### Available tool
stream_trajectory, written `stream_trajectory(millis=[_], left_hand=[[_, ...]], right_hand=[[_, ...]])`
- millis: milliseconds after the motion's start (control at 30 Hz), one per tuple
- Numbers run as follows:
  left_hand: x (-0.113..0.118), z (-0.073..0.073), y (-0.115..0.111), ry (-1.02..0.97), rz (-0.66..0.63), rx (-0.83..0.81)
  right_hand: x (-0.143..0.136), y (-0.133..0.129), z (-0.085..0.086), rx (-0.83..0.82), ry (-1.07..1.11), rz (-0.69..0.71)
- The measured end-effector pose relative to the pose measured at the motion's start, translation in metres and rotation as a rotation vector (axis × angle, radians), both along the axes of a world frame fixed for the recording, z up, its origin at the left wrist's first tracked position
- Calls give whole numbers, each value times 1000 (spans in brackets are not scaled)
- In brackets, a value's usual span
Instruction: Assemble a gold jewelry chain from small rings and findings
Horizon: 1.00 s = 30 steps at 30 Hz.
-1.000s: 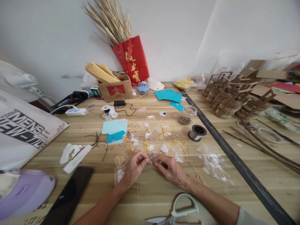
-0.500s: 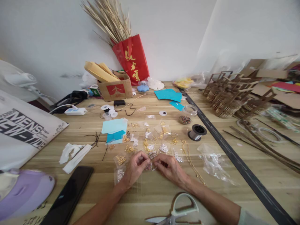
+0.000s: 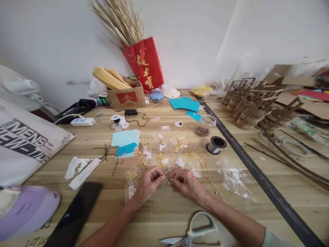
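My left hand point(image 3: 151, 181) and my right hand point(image 3: 185, 181) are close together above the table, fingertips pinched. A small piece of silvery chain point(image 3: 167, 180) shows between them, its ends hidden in the fingers. A tiny ring-like bit point(image 3: 175, 176) shows at my right fingers. Just beyond lie piles of small metal findings, among them silver beads point(image 3: 179, 162), gold pieces point(image 3: 142, 163) and dark silvery beads point(image 3: 167, 169). Silver rings in a bag point(image 3: 132, 191) lie beside my left wrist. A gold chain point(image 3: 208, 173) stretches out right of my right hand.
Scissors point(image 3: 197, 233) lie near the front edge, a black phone point(image 3: 74, 216) at front left. On the right are a wire spool point(image 3: 216, 145), clear plastic bags point(image 3: 233, 176) and a dark strip point(image 3: 246, 164). Blue sheets point(image 3: 125, 138) lie left; small woven baskets point(image 3: 252, 109) stand back right.
Both hands have stayed nearly in place. The chain between them has shifted slightly upward and less of it hangs down; a small ring-like bit now shows at my right fingers.
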<state>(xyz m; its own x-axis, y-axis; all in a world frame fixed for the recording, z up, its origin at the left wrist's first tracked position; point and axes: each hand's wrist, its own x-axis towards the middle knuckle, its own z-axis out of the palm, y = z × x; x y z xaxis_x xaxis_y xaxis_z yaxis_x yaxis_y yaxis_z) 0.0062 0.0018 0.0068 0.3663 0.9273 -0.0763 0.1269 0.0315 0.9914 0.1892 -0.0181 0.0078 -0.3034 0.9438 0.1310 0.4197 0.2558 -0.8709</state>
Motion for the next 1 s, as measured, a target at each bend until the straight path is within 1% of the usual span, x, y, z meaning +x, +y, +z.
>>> stream_trajectory(millis=[67, 133, 200, 300, 400, 767, 1000], left_hand=[[0, 0, 0, 10, -1, 11], [0, 0, 0, 19, -4, 25], [0, 0, 0, 25, -9, 37], [0, -2, 1, 26, -17, 36], [0, -3, 1, 22, -21, 25], [-1, 3, 3, 0, -20, -10], [0, 5, 2, -21, -42, -19]], right_hand=[[-1, -1, 2, -106, 34, 6], [-2, -1, 4, -158, 49, 9], [-1, -1, 5, -126, 31, 12], [0, 0, 6, -23, -6, 17], [1, 0, 6, 8, -2, 11], [-1, -1, 5, -29, 49, 23], [-1, -1, -1, -146, 152, 54]])
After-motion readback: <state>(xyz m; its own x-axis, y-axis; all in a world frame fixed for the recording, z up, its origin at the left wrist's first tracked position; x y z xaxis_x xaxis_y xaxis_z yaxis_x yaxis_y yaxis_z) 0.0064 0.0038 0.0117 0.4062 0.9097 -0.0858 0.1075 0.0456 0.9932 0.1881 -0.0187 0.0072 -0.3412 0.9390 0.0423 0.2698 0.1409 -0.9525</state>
